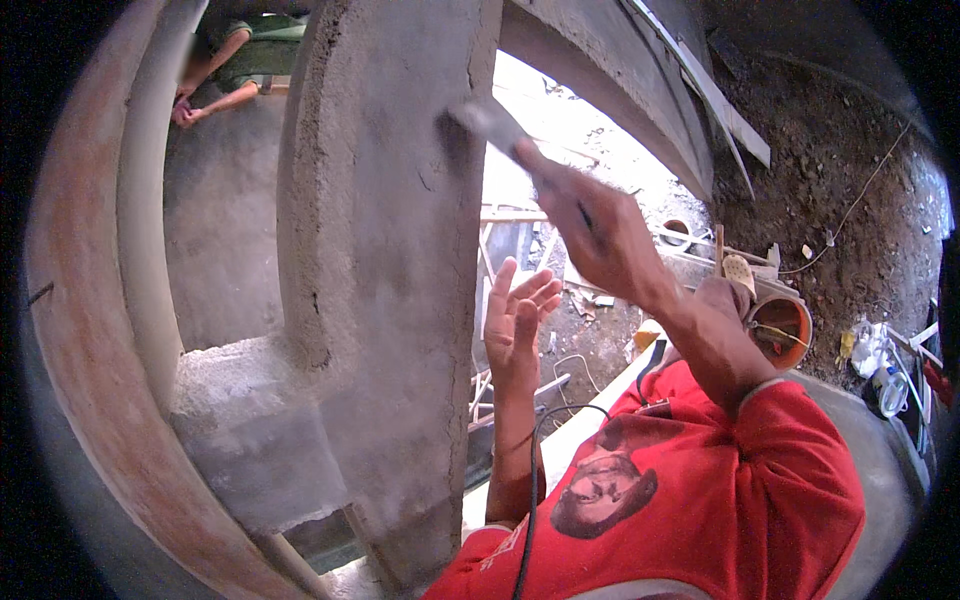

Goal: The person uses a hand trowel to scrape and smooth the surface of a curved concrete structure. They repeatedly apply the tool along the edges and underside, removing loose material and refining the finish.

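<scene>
My right hand (595,225) is closed around a blurred, short hand tool (490,122) with a pale grey flat head, perhaps a brush or a trowel. The tool's head is against or just over the upper face of the grey cement-plastered column (395,250), near its right edge; contact cannot be made out. My left hand (520,315) is raised beside that edge, palm showing and fingers apart, with nothing in it. Thin cracks and a rough side edge mark the column.
Another person's hands (190,112) show through the opening at upper left. A curved plastered ledge (245,390) joins the column. An orange-rimmed bucket (780,335) stands by my foot. A dark cable (530,500) hangs over my red shirt. Planks (720,110) lean at upper right.
</scene>
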The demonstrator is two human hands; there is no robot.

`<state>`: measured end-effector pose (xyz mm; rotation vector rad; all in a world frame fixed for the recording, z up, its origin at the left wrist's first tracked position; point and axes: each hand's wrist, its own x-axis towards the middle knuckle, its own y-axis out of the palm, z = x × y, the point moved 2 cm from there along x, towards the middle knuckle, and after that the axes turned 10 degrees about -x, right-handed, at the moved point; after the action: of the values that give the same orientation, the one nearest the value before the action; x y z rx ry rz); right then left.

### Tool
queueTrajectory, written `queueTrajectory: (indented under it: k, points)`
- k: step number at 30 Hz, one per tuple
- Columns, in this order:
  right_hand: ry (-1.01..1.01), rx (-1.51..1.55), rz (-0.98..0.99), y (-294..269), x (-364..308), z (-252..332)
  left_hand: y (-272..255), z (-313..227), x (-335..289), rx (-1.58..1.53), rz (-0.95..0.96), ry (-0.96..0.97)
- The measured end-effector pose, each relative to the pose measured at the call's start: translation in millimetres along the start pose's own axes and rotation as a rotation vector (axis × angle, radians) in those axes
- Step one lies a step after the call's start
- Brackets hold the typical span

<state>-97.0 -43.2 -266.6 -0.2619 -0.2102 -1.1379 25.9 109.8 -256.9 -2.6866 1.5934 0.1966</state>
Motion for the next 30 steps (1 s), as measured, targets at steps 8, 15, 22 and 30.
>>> queueTrajectory:
  k: [8, 15, 22, 30]
  points:
    - [-0.026, -0.009, 0.011, 1, 24, -1, -13, -3, 12, 0.013, -0.004, 0.052]
    - [-0.044, -0.001, 0.046, 11, 0, 3, -13, -3, 19, 0.039, 0.021, 0.046]
    - [-0.089, 0.016, -0.014, 5, -13, 18, -9, -7, 20, 0.089, 0.02, 0.046]
    - [-0.149, -0.07, -0.104, -1, 26, 11, -9, -9, 19, 0.101, 0.02, 0.056]
